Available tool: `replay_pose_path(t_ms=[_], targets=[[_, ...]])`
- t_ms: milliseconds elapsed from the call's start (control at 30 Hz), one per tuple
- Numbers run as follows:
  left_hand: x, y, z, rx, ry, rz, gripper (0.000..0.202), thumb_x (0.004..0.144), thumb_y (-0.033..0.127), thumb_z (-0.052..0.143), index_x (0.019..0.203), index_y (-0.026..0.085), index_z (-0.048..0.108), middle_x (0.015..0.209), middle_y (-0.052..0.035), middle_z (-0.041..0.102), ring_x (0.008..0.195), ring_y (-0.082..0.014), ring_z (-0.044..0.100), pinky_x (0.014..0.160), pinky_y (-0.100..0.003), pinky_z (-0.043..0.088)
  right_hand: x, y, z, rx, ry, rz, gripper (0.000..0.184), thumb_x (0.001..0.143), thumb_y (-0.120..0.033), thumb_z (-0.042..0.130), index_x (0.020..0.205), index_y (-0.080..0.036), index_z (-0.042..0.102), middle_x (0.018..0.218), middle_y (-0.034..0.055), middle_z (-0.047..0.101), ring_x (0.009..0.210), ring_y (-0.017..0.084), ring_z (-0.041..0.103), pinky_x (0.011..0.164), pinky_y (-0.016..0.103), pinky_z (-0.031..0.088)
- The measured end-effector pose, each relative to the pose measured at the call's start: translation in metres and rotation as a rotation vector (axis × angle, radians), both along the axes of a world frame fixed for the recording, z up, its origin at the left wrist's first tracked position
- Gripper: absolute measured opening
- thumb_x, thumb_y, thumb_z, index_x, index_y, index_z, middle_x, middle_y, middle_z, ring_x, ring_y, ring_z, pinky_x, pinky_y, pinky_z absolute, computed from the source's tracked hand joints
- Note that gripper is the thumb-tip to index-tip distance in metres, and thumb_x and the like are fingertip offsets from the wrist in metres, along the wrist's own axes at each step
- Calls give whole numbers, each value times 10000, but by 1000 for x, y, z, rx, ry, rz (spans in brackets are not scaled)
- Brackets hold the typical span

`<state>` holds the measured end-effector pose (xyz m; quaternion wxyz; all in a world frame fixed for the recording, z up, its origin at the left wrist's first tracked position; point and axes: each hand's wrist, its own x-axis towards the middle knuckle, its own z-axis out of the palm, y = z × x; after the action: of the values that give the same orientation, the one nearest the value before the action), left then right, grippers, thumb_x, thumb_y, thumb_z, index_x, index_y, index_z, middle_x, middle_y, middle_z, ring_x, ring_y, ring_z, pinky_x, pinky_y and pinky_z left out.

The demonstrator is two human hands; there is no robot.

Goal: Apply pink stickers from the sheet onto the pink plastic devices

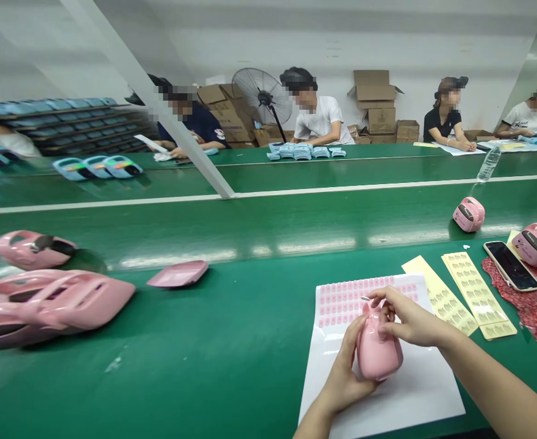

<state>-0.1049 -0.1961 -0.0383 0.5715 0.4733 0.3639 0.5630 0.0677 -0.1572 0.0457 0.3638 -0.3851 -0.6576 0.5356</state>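
Observation:
A glossy pink plastic housing is tilted over the white sheet, resting in my left hand, whose fingers and thumb wrap its left side and bottom. My right hand has its fingers curled against the upper end of the same housing, thumb pressed on it. What lies under those fingertips is hidden; a small pale tip shows beside them. Beneath both hands lies the white sticker sheet, with rows of small pink stickers along its far part.
Yellow sticker strips, a phone and red bubble wrap lie to the right. Pink housings and a pink panel are at left. Beyond the green belt, several people work; a bottle stands there.

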Motion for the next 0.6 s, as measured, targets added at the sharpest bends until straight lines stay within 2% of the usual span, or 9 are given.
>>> replay_pose_path(t_ms=[133, 267, 367, 467, 600], targets=[[-10, 5, 4, -39, 41, -117, 792, 367, -65, 743, 1090, 229, 613, 1252, -139, 507, 1240, -363, 361, 1025, -528, 236, 2, 0, 3, 26, -62, 29, 556, 648, -37, 555, 1151, -270, 516, 1031, 33, 556, 782, 143, 560, 717, 312, 485], [-10, 5, 1, -103, -78, -79, 772, 324, -104, 727, 1029, 200, 645, 1220, -157, 524, 1251, -380, 336, 1026, -513, 249, 0, -2, 1, 78, -66, -16, 568, 636, -24, 549, 1141, -281, 526, 985, 20, 560, 773, 146, 561, 724, 316, 495], [-9, 3, 0, -92, -64, -68, 794, 322, -109, 722, 1041, 218, 638, 1223, -141, 523, 1251, -377, 338, 1026, -522, 244, -2, -5, -3, 113, -75, -69, 550, 651, -26, 528, 1136, -285, 527, 962, 18, 549, 751, 140, 554, 712, 311, 499], [-8, 2, 5, -71, -22, -88, 797, 337, -104, 719, 1054, 231, 634, 1230, -132, 520, 1249, -374, 341, 1031, -536, 220, -3, -9, -4, 140, -95, -99, 524, 670, -38, 518, 1131, -287, 526, 947, 21, 541, 729, 140, 548, 704, 319, 503], [-7, 2, 13, -48, -6, -85, 778, 342, -102, 720, 1048, 214, 641, 1219, -142, 531, 1243, -371, 351, 1045, -529, 188, -4, -13, -1, 200, -155, -106, 512, 684, -35, 505, 1136, -274, 520, 961, 40, 538, 820, 173, 561, 751, 358, 506]])
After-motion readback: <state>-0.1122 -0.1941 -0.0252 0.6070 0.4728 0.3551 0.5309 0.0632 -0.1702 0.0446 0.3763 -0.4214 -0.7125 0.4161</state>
